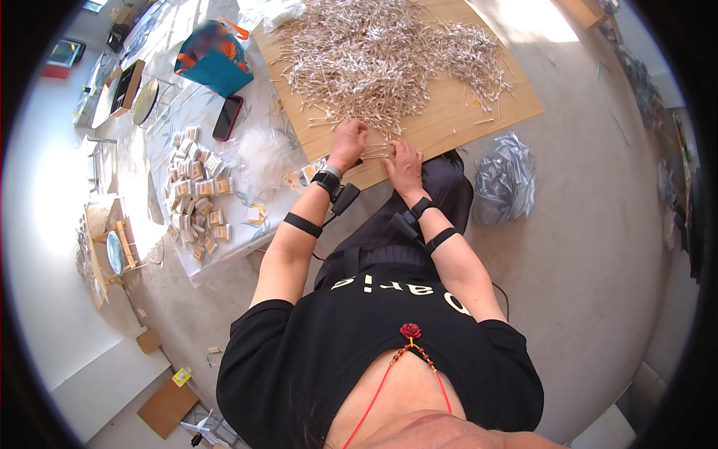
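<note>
A big heap of cotton swabs [359, 60] covers much of the wooden board [486, 133] in front of me. My left hand [348, 144] is at the board's near edge, fingers curled closed beside the heap's lower fringe; what is inside them is hidden. Close to its right, my right hand [405, 166] has its fingers drawn together at the ends of a few swabs [376, 156]. These swabs lie side by side in the gap between the two hands. Both wrists carry black straps with small devices.
Left of the board, a plastic-covered table holds several small packed boxes [198, 187], clear plastic bags [265, 161], a phone [228, 118] and a teal bag [215, 60]. A grey plastic bag [505, 179] full of something stands right of my knees. A stool [146, 102] is farther left.
</note>
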Demonstrator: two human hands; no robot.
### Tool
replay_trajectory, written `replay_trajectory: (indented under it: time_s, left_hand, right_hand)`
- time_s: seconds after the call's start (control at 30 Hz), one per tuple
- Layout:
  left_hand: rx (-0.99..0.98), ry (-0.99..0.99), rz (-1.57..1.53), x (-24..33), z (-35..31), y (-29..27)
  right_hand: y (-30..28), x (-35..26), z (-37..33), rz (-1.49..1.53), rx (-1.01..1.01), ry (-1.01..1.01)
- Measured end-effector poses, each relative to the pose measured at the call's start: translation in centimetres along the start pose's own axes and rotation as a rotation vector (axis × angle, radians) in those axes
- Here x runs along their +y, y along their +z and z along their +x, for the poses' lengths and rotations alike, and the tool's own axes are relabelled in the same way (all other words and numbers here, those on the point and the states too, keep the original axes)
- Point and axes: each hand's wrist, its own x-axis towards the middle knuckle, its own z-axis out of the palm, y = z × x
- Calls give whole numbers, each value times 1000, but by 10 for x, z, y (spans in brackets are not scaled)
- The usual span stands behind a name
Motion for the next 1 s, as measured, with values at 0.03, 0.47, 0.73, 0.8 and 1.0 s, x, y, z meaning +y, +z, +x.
replay_trajectory:
  time_s: [0.03,0.47,0.73,0.8,1.0]
  left_hand:
    - [-2,0,4,-6,-2,-3]
    - [-105,132,176,16,-53,2]
    - [17,106,170,20,-55,-4]
    - [80,32,153,18,-51,-8]
    - [154,-35,180,2,-35,-14]
  right_hand:
    - [0,-2,0,4,1,2]
    - [2,3,2,-14,87,-44]
    - [10,-1,25,-126,225,-125]
    - [9,3,28,-121,241,-78]
    - [9,2,33,-122,232,-108]
